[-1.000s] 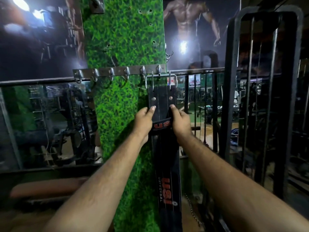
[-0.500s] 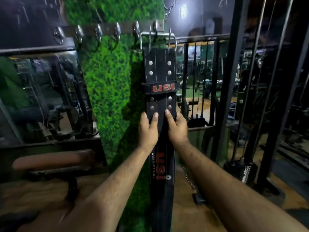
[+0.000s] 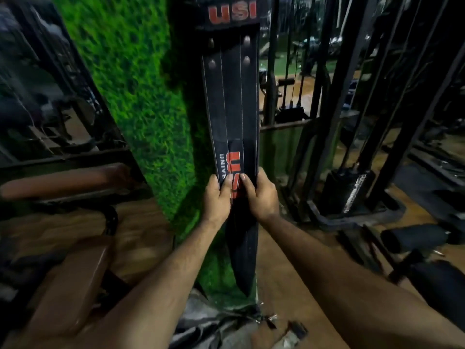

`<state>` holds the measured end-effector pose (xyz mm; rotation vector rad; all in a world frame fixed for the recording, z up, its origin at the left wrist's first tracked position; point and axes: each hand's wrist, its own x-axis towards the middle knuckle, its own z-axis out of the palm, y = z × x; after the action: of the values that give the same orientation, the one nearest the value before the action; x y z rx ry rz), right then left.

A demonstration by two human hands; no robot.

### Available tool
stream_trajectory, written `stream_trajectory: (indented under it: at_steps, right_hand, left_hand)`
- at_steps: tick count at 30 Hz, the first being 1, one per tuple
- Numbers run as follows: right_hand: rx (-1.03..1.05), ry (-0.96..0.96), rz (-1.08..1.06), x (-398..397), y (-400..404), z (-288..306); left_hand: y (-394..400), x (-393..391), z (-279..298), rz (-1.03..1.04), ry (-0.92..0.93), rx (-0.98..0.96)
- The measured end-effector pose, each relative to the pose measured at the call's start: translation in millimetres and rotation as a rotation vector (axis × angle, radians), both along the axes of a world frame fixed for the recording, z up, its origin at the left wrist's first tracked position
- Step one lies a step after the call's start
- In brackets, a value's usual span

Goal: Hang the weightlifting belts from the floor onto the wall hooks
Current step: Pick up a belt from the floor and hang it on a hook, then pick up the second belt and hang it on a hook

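Note:
A long black weightlifting belt (image 3: 230, 102) with red USI lettering hangs straight down against the green artificial-grass pillar (image 3: 136, 96). Its top and the wall hooks are out of frame above. My left hand (image 3: 218, 197) lies on the belt's left edge and my right hand (image 3: 259, 195) on its right edge, both at the lower red logo, fingers pressed flat on the belt's face. The belt's pointed tip (image 3: 245, 285) hangs below my hands, near the floor. At the pillar's foot lie dark straps with metal buckles (image 3: 271, 321); they are too blurred to identify.
A brown padded bench (image 3: 63, 177) stands at the left, in front of a mirror wall (image 3: 37, 84). A black cable-machine frame with a weight stack (image 3: 352, 190) fills the right. Black padded rollers (image 3: 415, 238) lie on the wooden floor at right.
Both hands have slid down the hanging belt, from just under the upper loop to the lower logo. My view has tilted down, so the hooks and buckle have left the frame.

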<state>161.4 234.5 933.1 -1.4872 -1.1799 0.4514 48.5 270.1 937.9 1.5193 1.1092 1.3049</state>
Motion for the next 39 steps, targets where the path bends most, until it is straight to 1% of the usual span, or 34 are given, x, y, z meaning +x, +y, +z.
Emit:
stream_trajectory:
  at_steps: [3,5,11,17,21,23,25,28,30,31,33,35,37,39]
  right_hand:
    - [-0.07,-0.017,-0.012,0,-4,-33]
    - [-0.112,-0.037,-0.016,-2,-6,-59]
    - [-0.26,-0.123,0.006,-7,-20,-137]
    - [-0.4,-0.1,-0.02,-14,-37,-194]
    - [-0.511,-0.06,-0.035,-20,-47,-225]
    - [-0.596,-0.015,-0.034,-25,-55,-239]
    - [-0.673,0.056,-0.036,-32,-69,-256]
    - [-0.749,0.201,-0.11,-38,-100,-279]
    - [-0.805,0.281,-0.157,-45,-118,-288]
    - [-0.833,0.329,-0.154,-49,-125,-295]
    - [-0.866,0.451,-0.113,-56,-135,-302]
    - [-0.877,0.563,-0.05,-61,-141,-307]
    - [-0.885,0.606,0.007,-63,-150,-310]
    - [-0.902,0.592,0.014,-63,-158,-312]
  left_hand:
    - [-1,0,-29,-0.031,0.041,-0.022]
    - [-3,-2,-52,-0.04,0.08,-0.07]
    - [-9,-18,-132,-0.058,0.28,-0.181]
    - [-22,-21,-189,-0.062,0.372,-0.271]
    - [-33,-28,-229,-0.075,0.414,-0.391]
    - [-43,-34,-247,-0.099,0.44,-0.448]
    - [-56,-41,-261,-0.112,0.508,-0.515]
    - [-80,-62,-288,-0.074,0.588,-0.65]
    - [-97,-79,-307,-0.044,0.695,-0.728]
    - [-106,-88,-315,-0.065,0.74,-0.756]
    - [-128,-94,-319,-0.136,0.717,-0.805]
    - [-146,-95,-319,-0.171,0.624,-0.833]
    - [-158,-95,-318,-0.177,0.559,-0.834]
    - [-166,-93,-316,-0.162,0.514,-0.853]
